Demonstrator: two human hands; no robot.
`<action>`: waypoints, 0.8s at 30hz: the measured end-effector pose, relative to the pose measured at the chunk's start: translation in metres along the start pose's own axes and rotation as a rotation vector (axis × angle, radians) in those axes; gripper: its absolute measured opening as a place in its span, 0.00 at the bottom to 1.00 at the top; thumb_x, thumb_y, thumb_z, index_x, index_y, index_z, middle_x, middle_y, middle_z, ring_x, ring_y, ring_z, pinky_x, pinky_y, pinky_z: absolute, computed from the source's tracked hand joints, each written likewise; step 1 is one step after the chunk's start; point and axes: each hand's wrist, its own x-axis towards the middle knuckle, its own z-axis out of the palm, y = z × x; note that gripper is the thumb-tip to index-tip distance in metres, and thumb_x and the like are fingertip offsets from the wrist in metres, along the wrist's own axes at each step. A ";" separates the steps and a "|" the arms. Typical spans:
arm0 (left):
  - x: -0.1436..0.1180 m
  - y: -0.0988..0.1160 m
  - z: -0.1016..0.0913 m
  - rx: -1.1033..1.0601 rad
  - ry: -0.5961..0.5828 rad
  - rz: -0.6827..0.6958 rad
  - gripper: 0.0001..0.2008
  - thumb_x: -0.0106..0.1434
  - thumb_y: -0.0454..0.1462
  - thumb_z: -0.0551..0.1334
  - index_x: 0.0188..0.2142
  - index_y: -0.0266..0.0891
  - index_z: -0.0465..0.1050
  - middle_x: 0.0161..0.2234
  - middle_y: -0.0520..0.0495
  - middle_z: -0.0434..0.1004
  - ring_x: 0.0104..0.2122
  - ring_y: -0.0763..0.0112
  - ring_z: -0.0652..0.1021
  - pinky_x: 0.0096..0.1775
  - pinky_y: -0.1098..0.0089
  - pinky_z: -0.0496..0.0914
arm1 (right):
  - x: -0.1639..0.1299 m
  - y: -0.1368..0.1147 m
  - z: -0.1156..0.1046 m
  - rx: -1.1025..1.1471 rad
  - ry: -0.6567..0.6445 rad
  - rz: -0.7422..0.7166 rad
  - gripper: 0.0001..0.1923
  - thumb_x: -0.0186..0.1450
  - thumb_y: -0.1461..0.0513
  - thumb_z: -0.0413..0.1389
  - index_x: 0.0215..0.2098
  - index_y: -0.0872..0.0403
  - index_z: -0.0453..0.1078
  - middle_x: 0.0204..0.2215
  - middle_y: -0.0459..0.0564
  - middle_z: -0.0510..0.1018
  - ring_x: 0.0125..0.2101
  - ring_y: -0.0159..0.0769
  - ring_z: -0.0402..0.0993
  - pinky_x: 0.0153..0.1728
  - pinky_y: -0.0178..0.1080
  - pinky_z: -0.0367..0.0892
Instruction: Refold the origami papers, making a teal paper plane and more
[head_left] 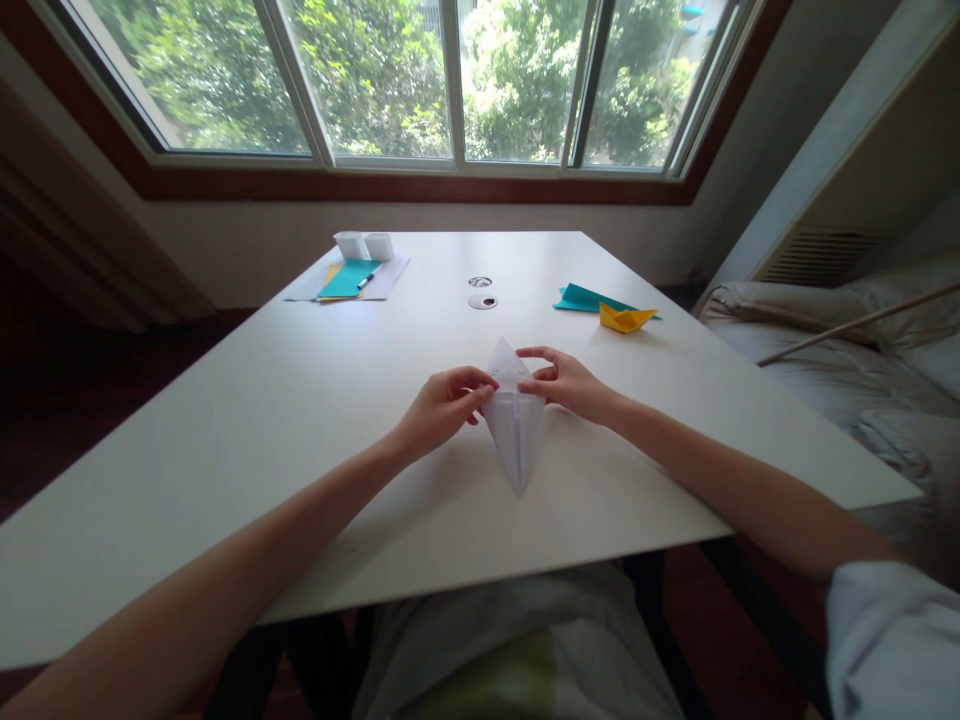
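Both hands, left hand [442,405] and right hand [564,382], pinch white folded paper [514,425] at its side edges (light, floppy, creases easily), best held by the folds.

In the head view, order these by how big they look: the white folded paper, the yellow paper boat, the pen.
1. white folded paper, nearest the camera, so its lead is unsure
2. yellow paper boat
3. pen

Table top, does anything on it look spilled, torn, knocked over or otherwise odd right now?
Nothing stands out. The left hand and right hand pinch a folded white paper on the table. A yellow paper boat sits upright beside teal paper; the sheets and pen at the far left lie flat.
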 end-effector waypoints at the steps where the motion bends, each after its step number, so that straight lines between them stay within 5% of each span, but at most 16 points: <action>1: 0.000 0.000 0.000 0.013 -0.016 0.004 0.11 0.53 0.41 0.61 0.32 0.35 0.72 0.26 0.49 0.72 0.25 0.75 0.71 0.24 0.75 0.69 | 0.000 0.001 -0.001 -0.003 -0.007 -0.005 0.29 0.53 0.60 0.62 0.51 0.53 0.60 0.21 0.41 0.73 0.22 0.27 0.70 0.21 0.29 0.67; 8: 0.003 -0.006 -0.001 0.010 0.036 -0.011 0.09 0.50 0.37 0.62 0.32 0.34 0.72 0.22 0.52 0.69 0.21 0.77 0.68 0.22 0.75 0.65 | -0.003 0.000 0.002 0.016 -0.032 -0.044 0.33 0.53 0.60 0.62 0.54 0.50 0.56 0.24 0.42 0.74 0.26 0.30 0.72 0.26 0.34 0.72; 11: 0.005 -0.007 -0.003 0.091 0.071 0.015 0.07 0.51 0.34 0.59 0.30 0.34 0.72 0.23 0.52 0.69 0.22 0.76 0.69 0.24 0.74 0.65 | -0.004 -0.002 0.004 -0.022 -0.057 -0.090 0.25 0.53 0.60 0.61 0.50 0.49 0.64 0.26 0.43 0.74 0.29 0.31 0.73 0.30 0.37 0.74; 14: 0.003 -0.006 -0.006 0.312 0.134 0.111 0.08 0.53 0.33 0.55 0.31 0.36 0.73 0.32 0.47 0.72 0.31 0.71 0.72 0.30 0.70 0.68 | -0.003 -0.001 0.004 -0.122 0.002 -0.108 0.13 0.55 0.59 0.59 0.39 0.54 0.73 0.30 0.47 0.75 0.30 0.31 0.72 0.32 0.38 0.74; 17: -0.002 -0.004 -0.006 0.622 0.171 0.287 0.09 0.57 0.34 0.54 0.33 0.38 0.74 0.44 0.42 0.66 0.42 0.65 0.70 0.39 0.63 0.69 | 0.000 0.002 0.000 -0.313 0.113 -0.136 0.12 0.57 0.60 0.57 0.39 0.54 0.74 0.34 0.49 0.77 0.29 0.31 0.72 0.29 0.37 0.72; 21: -0.009 -0.003 -0.002 0.851 -0.018 0.487 0.10 0.61 0.32 0.53 0.37 0.38 0.72 0.40 0.43 0.70 0.42 0.66 0.70 0.45 0.63 0.66 | 0.000 0.005 -0.008 -0.750 0.190 -0.220 0.12 0.59 0.60 0.54 0.40 0.52 0.75 0.29 0.47 0.78 0.27 0.31 0.70 0.31 0.36 0.67; 24: -0.013 -0.003 0.002 0.962 -0.199 0.496 0.10 0.61 0.32 0.53 0.38 0.38 0.71 0.37 0.44 0.73 0.40 0.66 0.71 0.43 0.65 0.66 | 0.000 0.007 -0.013 -0.987 0.134 -0.256 0.13 0.59 0.61 0.53 0.40 0.50 0.75 0.24 0.46 0.75 0.25 0.31 0.69 0.30 0.35 0.65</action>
